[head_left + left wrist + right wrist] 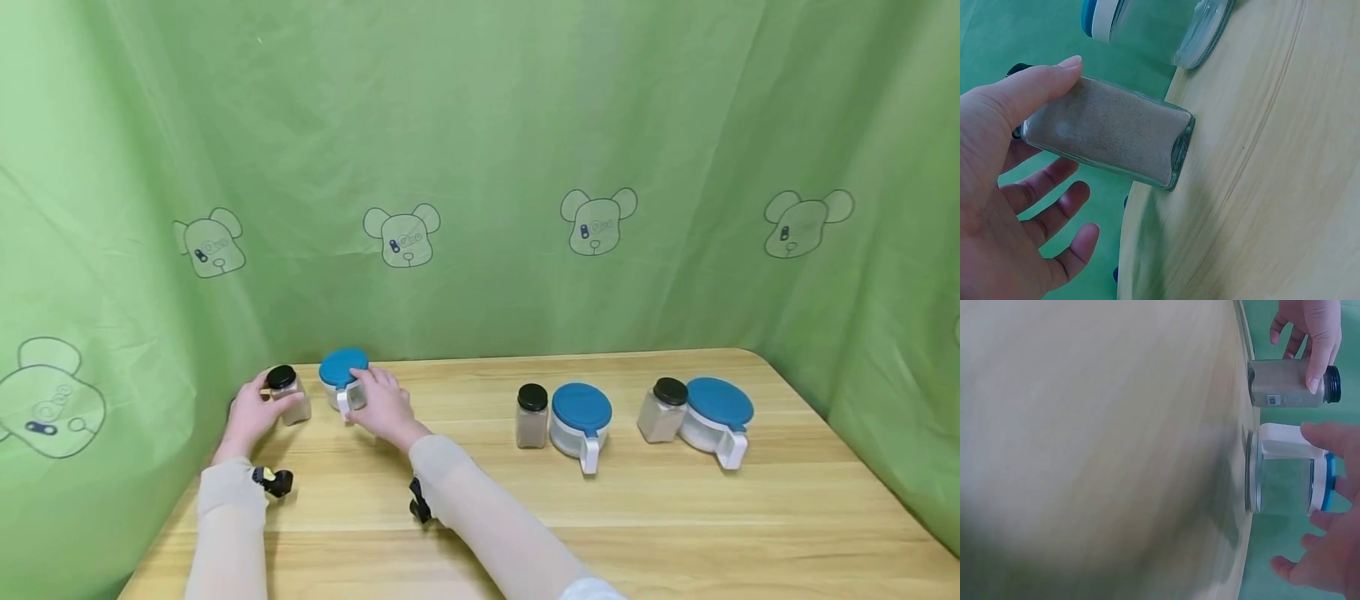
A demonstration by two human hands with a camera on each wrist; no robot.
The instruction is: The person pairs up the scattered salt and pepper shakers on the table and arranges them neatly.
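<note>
At the table's far left stands a square glass spice jar (297, 407) with a black cap, filled with grey-brown powder. My left hand (252, 414) holds it near the cap, thumb across one face (1110, 128); its other fingers are spread. Just right of it is a round clear glass seasoning jar (1285, 484) with a blue lid (343, 365) and white handle. My right hand (384, 407) has its thumb at the handle and its index finger on the lid, lightly pinching there. Both jars' bases are at the tabletop.
Right of centre, another black-capped spice jar (532, 421) stands beside a blue-lidded jar (582, 408). Farther right is a similar pair, a spice jar (663, 412) and a wider blue-lidded jar (718, 402). Green curtain (480, 300) borders the wooden table (637, 525).
</note>
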